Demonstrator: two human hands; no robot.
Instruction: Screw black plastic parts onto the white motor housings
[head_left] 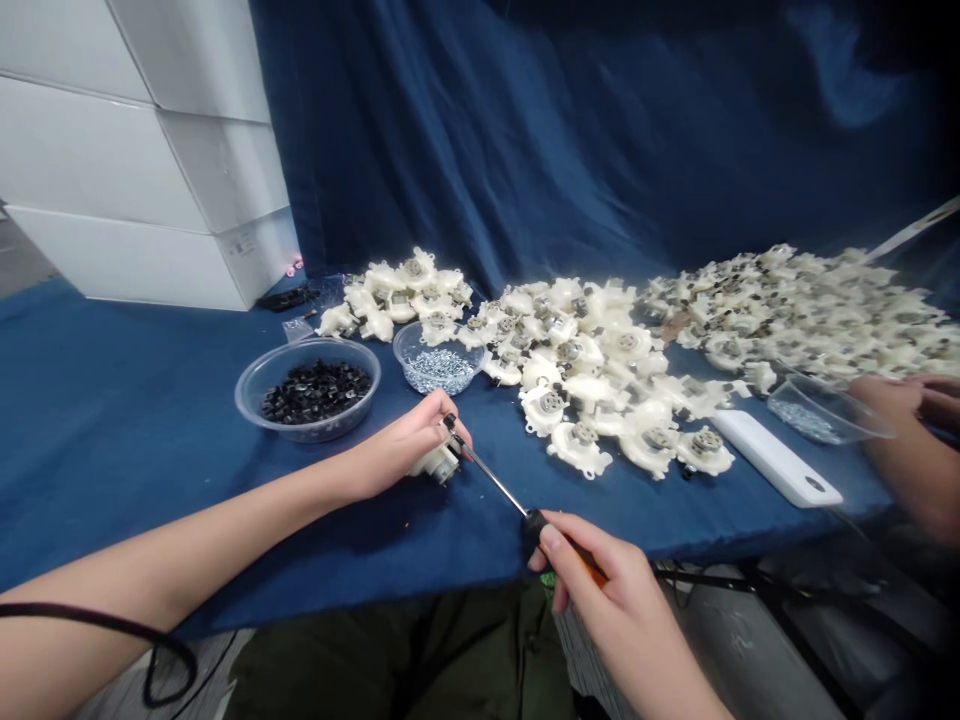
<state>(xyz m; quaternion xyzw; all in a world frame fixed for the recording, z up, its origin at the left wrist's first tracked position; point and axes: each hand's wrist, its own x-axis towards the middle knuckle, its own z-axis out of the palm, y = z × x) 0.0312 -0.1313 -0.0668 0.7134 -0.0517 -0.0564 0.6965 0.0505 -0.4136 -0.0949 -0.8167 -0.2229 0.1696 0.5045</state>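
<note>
My left hand (420, 440) is closed around a cream plastic housing (439, 462), just above the blue cloth near the front of the table. A small black part (450, 421) shows at its fingertips. In my right hand (596, 570) is a screwdriver (495, 480) with a black and orange handle. Its metal shaft slants up and left, and its tip meets or nearly meets the black part; I cannot tell which. Beyond my left hand stand a clear bowl of small silvery screws (439, 370) and a wider clear bowl of black plastic pieces (315, 395).
Cream housings (592, 370) lie heaped across the middle, with a larger heap (825, 300) at right. A white oblong device (776, 460) lies near another screw tub (810, 415). A co-worker's hands (907, 420) are at far right. White boxes (142, 160) stand stacked at back left.
</note>
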